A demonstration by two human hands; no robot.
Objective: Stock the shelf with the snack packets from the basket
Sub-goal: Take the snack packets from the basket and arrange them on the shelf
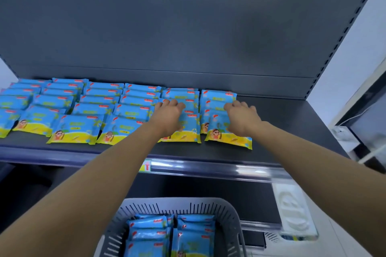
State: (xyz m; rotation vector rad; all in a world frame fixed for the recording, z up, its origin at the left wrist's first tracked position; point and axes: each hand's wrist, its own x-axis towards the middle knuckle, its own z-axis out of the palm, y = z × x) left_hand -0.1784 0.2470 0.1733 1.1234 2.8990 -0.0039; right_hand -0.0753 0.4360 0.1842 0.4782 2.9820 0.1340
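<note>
Together, left hand [169,115] and right hand [242,118] rest on snack packets [230,139].

A yellow label with a red arrow [147,166] is held in a clear price rail [208,168], and a white cable [373,153] is draped at far right.

Dark shelf [292,119] carries overlapping rows of blue snack packets [73,129].

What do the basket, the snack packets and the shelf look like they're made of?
Basket: likely grey moulded plastic, matte, with slotted walls. Snack packets: glossy printed plastic film, judging by crimped edges and sheen. Shelf: probably dark painted metal, matte; the perforated upright suggests steel.
</note>
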